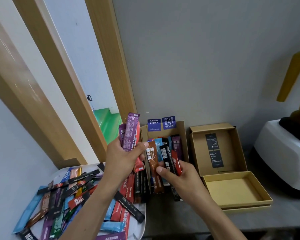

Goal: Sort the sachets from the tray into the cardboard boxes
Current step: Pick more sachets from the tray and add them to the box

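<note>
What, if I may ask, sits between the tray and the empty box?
The head view shows a cardboard box part filled with sachets, and the right hand gripping some over it.

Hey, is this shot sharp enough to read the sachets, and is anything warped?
Head view: the door frame bows from the wide lens; light is soft, no harsh glare; print on the brown sachet is legible; tray sachets at lower left smear.

The left hand (pixel 122 160) is raised, gripping; right hand (pixel 179 177) lower, seemingly pinching.
</note>
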`<action>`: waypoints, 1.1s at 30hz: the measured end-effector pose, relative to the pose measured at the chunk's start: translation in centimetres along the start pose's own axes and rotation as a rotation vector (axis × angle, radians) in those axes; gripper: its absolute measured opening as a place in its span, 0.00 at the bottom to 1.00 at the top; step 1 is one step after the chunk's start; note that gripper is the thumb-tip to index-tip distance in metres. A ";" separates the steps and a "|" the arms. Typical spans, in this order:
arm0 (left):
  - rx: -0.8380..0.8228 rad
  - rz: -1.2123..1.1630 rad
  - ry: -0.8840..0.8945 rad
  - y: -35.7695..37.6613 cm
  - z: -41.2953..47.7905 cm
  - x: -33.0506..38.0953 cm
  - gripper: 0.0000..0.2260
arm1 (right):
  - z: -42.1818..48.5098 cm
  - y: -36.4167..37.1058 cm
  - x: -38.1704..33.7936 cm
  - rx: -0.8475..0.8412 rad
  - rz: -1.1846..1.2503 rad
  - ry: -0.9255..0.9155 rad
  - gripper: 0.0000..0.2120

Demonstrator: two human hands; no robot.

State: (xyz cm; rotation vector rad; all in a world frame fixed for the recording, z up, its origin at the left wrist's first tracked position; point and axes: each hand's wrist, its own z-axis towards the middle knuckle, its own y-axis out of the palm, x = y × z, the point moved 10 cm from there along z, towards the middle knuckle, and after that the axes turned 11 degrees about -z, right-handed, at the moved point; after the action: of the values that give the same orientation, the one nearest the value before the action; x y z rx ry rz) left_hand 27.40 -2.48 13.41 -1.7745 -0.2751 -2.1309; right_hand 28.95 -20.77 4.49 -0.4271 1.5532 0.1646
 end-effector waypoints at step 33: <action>0.087 -0.107 -0.053 -2.0 -0.8 -1.4 0.13 | 2.2 -0.7 -1.0 0.364 -0.649 0.051 0.22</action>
State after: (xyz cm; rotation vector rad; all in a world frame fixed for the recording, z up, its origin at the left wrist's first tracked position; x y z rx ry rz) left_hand 26.10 -0.76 12.06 -1.8057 -0.4800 -2.1111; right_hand 31.27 -20.47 5.55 -0.6219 1.3829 -0.6245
